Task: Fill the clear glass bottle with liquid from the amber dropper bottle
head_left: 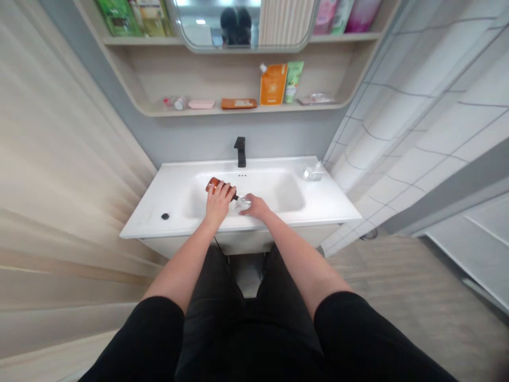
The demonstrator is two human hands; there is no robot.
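Over the front part of the white sink (pixel 292 193), my left hand (pixel 219 200) is wrapped round an amber bottle (pixel 212 183). The bottle lies tilted, its dark neck pointing right and down. My right hand (pixel 255 206) grips a small clear bottle (pixel 242 203) just beside that neck. Whether the two touch, and whether liquid is flowing, is too small to tell. The fingers of my right hand partly cover the clear bottle.
A black faucet (pixel 240 152) rises behind the basin. On the countertop are a small black round piece (pixel 165 216) at left and a clear bottle (pixel 313 172) at right. Above, a shelf (pixel 186 110) holds an orange pouch (pixel 273 85), a green tube (pixel 293 81) and other toiletries.
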